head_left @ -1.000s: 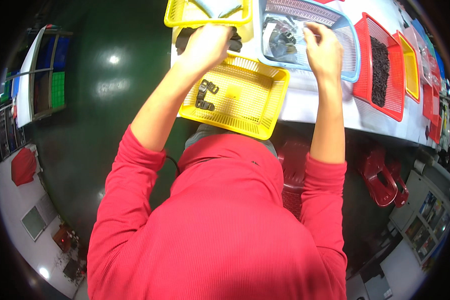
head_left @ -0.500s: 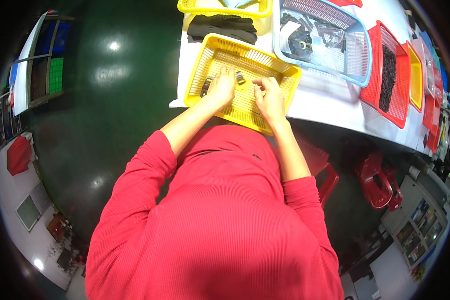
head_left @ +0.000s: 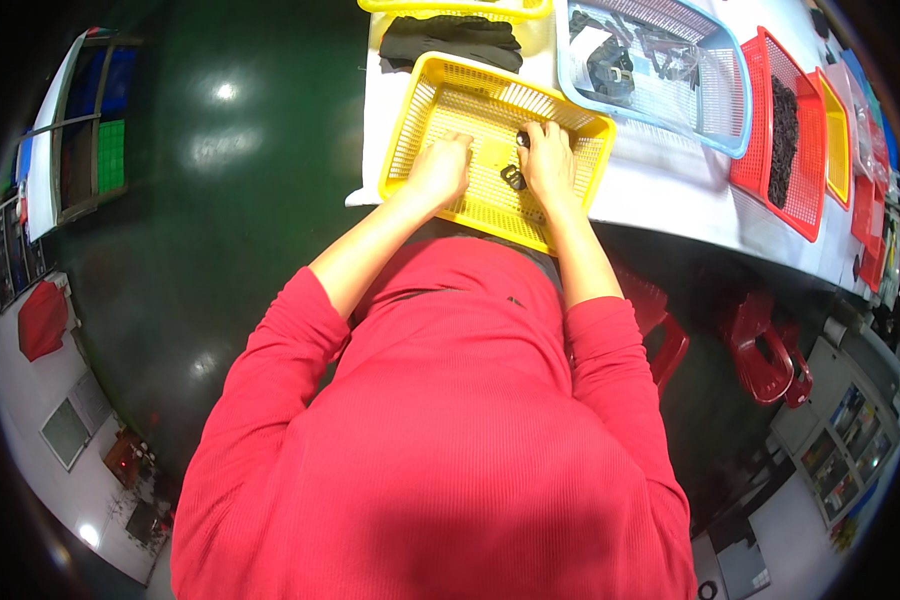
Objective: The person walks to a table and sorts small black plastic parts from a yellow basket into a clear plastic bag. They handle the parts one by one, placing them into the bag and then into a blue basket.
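Observation:
A yellow plastic basket (head_left: pixel 450 75) stands at the table's near edge, and both my hands reach inside it. My left hand (head_left: pixel 443 170) is over its left half with the fingers curled in; whatever they may hold is hidden. On the right side, my right hand (head_left: pixel 548 160) has its fingers bent down around a small black piece (head_left: pixel 523 139), which shows at the fingertips. Just below that, a looped black part (head_left: pixel 513 177) lies on the basket's floor beside the right hand. These dark parts are too small to name more exactly.
Behind the basket lies folded black cloth (head_left: pixel 450 44), with another yellow basket (head_left: pixel 460 8) beyond. A light blue basket (head_left: pixel 660 112) holding bagged black parts stands to the right. Farther right are a red basket (head_left: pixel 810 190) of black pieces and red chairs (head_left: pixel 755 350).
My right hand has closed around a small black piece on the right side. Dark parts now lie beside it; those seen earlier near my left hand no longer show there.

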A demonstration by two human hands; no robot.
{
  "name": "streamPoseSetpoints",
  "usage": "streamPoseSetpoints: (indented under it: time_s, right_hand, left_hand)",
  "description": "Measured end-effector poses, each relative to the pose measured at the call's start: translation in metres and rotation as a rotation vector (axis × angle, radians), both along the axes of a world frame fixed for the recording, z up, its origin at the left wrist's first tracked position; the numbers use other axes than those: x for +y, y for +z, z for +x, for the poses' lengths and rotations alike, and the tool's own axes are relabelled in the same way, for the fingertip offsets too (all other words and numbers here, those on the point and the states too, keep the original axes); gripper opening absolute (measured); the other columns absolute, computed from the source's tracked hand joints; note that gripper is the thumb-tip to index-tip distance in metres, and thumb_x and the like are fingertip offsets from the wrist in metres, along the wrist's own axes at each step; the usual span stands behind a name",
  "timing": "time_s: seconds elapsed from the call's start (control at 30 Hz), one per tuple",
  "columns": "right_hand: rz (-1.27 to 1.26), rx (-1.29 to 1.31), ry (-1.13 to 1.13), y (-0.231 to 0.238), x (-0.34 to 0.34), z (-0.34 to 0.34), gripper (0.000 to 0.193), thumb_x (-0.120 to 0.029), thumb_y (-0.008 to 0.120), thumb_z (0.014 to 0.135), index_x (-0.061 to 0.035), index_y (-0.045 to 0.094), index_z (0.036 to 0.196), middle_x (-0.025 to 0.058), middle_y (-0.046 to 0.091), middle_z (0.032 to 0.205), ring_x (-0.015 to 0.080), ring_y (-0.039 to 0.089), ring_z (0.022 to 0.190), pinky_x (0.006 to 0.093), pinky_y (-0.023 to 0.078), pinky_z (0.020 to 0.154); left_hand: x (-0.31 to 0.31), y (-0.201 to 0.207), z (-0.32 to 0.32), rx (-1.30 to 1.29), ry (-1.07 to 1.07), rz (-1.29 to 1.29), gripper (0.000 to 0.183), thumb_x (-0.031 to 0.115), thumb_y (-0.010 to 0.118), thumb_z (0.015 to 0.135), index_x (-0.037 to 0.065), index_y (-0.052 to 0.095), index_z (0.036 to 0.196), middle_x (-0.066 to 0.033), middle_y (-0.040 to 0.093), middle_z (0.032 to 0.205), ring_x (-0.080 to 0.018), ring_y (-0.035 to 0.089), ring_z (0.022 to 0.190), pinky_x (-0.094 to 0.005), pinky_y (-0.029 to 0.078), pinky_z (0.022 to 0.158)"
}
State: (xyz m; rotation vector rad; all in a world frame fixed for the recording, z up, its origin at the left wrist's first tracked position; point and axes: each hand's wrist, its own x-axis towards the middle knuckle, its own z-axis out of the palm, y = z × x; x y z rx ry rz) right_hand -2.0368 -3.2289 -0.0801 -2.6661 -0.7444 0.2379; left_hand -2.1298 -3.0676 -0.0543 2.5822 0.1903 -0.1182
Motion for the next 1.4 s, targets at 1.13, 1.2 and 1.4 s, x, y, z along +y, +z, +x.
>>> streamPoseSetpoints:
  time_s: [1.13,1.2,1.4]
  right_hand:
    - [1.245,1.693,-0.645,-0.009,0.003,-0.014,0.048,-0.046,0.052,0.086,-0.001,0.051,0.103,0.0193,0.061,0.097,0.0347,0.063,0.085,0.0428,0.056,0.069]
    - [1.219,1.691,-0.662,-0.007,0.003,-0.012,0.048,-0.046,0.052,0.087,-0.0007,0.051,0.103,0.0202,0.061,0.098,0.0349,0.063,0.087,0.0434,0.056,0.069]
    - [1.247,1.59,-0.654,-0.004,-0.007,-0.011,0.047,-0.043,0.055,0.086,0.0007,0.051,0.103,0.0207,0.061,0.099,0.0333,0.063,0.088,0.0409,0.056,0.067]
  left_hand:
    - [0.038,0.028,0.018,0.1,0.01,0.029,0.025,0.009,0.06,0.077,-0.002,0.06,0.1,-0.0201,0.064,0.085,-0.0253,0.064,0.08,-0.0349,0.051,0.07]
    - [0.036,0.021,0.012,0.256,-0.083,0.186,0.022,0.007,0.055,0.078,-0.001,0.059,0.098,-0.0202,0.063,0.083,-0.0301,0.064,0.079,-0.0388,0.05,0.072]
    - [0.016,-0.005,0.0,0.292,-0.149,0.229,0.024,0.005,0.052,0.078,0.0,0.054,0.102,-0.0227,0.059,0.093,-0.0377,0.06,0.087,-0.0448,0.048,0.077]
